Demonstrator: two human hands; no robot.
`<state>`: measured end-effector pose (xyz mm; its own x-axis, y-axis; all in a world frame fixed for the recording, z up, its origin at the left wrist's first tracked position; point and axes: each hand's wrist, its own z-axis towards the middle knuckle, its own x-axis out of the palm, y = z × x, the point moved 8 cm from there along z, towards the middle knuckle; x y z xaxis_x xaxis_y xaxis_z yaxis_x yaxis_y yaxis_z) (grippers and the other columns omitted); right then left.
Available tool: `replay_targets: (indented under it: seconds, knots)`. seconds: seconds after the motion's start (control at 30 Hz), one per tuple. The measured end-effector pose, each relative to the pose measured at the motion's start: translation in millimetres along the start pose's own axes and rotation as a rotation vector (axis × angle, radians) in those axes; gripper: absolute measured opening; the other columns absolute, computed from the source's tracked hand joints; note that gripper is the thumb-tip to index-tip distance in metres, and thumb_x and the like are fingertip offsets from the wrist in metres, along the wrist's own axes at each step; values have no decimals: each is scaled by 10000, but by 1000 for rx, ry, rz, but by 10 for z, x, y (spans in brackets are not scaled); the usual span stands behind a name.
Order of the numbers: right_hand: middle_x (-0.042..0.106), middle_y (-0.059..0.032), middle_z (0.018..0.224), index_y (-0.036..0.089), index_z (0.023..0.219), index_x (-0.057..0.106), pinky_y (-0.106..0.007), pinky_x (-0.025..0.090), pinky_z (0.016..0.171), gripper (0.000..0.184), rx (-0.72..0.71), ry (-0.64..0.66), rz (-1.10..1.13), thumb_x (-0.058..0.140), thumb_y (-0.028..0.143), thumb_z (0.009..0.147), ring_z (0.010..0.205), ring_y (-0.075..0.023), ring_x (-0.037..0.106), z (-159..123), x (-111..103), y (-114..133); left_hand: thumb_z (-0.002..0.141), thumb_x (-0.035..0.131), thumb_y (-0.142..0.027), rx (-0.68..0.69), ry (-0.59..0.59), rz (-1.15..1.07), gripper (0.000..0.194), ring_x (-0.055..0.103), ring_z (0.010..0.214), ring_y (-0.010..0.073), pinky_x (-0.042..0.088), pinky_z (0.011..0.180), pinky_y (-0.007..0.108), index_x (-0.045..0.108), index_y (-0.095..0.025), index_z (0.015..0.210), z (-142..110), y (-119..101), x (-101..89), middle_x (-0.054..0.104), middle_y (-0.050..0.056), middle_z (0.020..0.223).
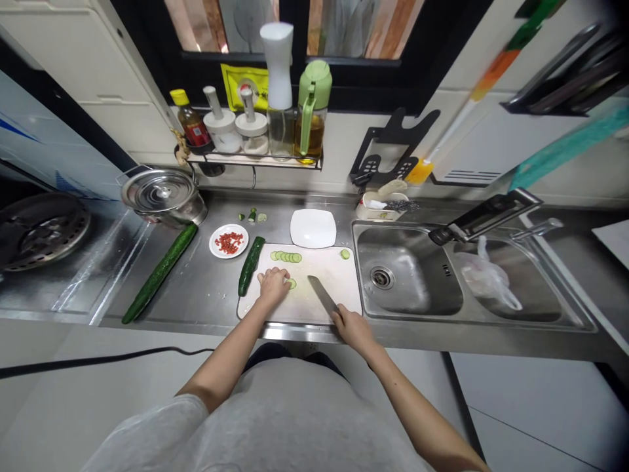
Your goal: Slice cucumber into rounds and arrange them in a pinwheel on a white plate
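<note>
My left hand (272, 285) is curled over a short piece of cucumber (291, 284) on the white cutting board (334, 288). My right hand (351, 326) grips the handle of a kitchen knife (322, 295), whose blade lies across the board, pointing toward the cucumber piece. A row of cucumber slices (286, 256) lies at the board's far edge, with one more slice (344, 254) at its far right corner. A half cucumber (250, 265) rests along the board's left edge.
A whole cucumber (160, 272) lies on the steel counter at left, beside a small dish of red chili pieces (228, 240). An empty white plate (313, 228) sits behind the board. A lidded pot (162, 194), a condiment rack (253, 157) and a double sink (407, 278) surround the area.
</note>
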<state>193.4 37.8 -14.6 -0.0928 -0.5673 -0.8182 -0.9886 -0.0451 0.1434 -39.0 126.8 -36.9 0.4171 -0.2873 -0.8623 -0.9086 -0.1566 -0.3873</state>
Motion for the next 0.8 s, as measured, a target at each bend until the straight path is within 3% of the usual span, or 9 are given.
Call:
replay_targets:
  seconds: [0.3, 0.47, 0.63, 0.8]
  knots:
    - [686, -87, 953, 216, 1121, 498, -258, 287, 629, 332, 57, -36, 40, 256, 401, 989, 885, -203, 629, 45, -19, -46, 783, 536, -199, -38, 28, -116, 91, 581, 919, 201, 267, 851, 369, 606, -220, 838, -76, -76, 5, 688, 8, 872]
    - [686, -90, 950, 215, 1095, 507, -260, 283, 615, 323, 53, -27, 31, 268, 405, 988, 864, -201, 630, 68, 28, -46, 790, 584, -329, -167, -27, -246, 122, 612, 839, 170, 296, 838, 337, 580, -237, 871, -312, 262, -122, 697, -24, 852]
    - [685, -80, 938, 217, 1072, 515, -257, 279, 608, 326, 17, -37, 35, 262, 404, 988, 856, -194, 627, 107, 62, -33, 793, 590, -315, -262, -75, -276, 155, 624, 831, 154, 322, 839, 314, 536, -251, 924, -499, 663, -176, 698, -39, 853]
    - [681, -75, 949, 220, 1080, 514, -250, 285, 615, 321, 17, -27, 32, 270, 405, 986, 858, -189, 623, 146, 68, -12, 827, 534, -257, -277, -77, -165, 129, 615, 896, 179, 315, 839, 327, 539, -260, 956, -497, 703, -177, 708, -8, 899]
